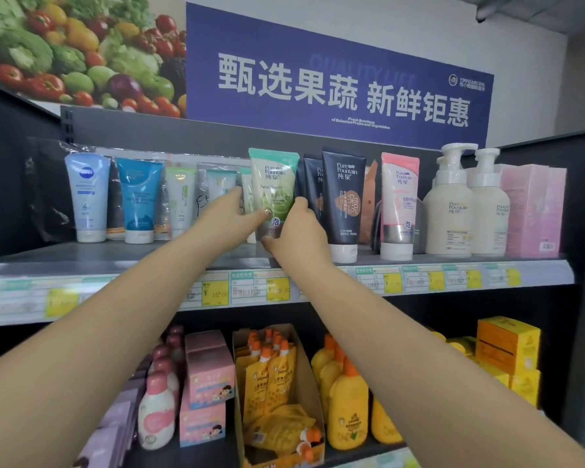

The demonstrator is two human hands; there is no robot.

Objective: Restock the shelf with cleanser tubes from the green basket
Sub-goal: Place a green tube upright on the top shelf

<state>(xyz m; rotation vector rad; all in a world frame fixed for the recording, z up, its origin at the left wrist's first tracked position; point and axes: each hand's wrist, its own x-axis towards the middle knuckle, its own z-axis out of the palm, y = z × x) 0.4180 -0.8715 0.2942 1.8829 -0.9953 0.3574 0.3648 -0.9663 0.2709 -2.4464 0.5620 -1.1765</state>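
Top shelf (115, 256) carries a row of upright tubes, with white pump bottles (453, 211) and pink boxes (531, 211) off to the right. The green cleanser tube (273, 184) stands upright near the middle, just left of a dark "For Men" tube (343, 204). Both hands are on it: left hand (228, 214) pinches its left edge, right hand (299, 228) grips the lower right side near the cap.

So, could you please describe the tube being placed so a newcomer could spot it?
On the top shelf, below the blue sign, both hands hold one tube at the middle. It is the green one, left of two dark tubes.
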